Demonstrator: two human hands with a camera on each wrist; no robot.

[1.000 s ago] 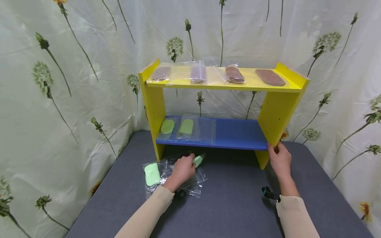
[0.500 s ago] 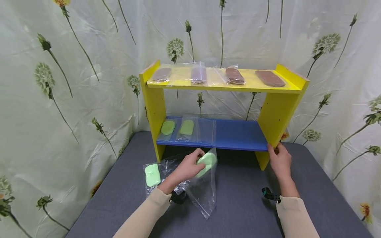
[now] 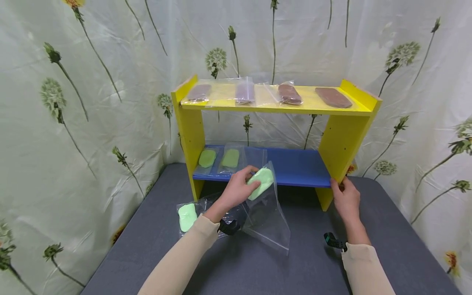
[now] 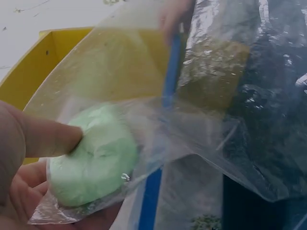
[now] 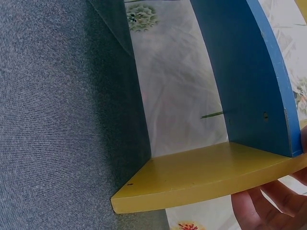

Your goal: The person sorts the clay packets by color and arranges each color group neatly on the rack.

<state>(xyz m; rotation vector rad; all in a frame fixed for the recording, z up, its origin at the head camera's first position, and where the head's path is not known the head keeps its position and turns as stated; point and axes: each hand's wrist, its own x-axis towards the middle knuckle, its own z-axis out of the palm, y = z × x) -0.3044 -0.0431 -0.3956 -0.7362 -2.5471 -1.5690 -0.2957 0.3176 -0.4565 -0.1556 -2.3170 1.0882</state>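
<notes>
My left hand [image 3: 237, 189] pinches a pale green soap-like bar [image 3: 262, 183] inside a clear zip bag, just in front of the blue shelf's [image 3: 295, 166] front edge. In the left wrist view the thumb presses on the green bar [image 4: 93, 155] through the plastic, fingers behind it, and the bag's loose end hangs away. My right hand [image 3: 346, 197] grips the lower edge of the yellow right side panel [image 3: 341, 141] where the blue shelf meets it. The right wrist view shows its fingers [image 5: 261, 206] curled round the yellow board [image 5: 201, 182].
Two bagged green bars [image 3: 230, 158] lie at the blue shelf's left. On the yellow top shelf [image 3: 309, 92] rest bagged purple and brown bars [image 3: 290, 94]. Another green bar [image 3: 187, 217] in a clear bag lies on the dark grey table [image 3: 147, 229] beside more plastic bags.
My left hand has lifted the bagged green bar from near the table under the shelf, up and right to the blue shelf's front edge. The right hand stays on the side panel.
</notes>
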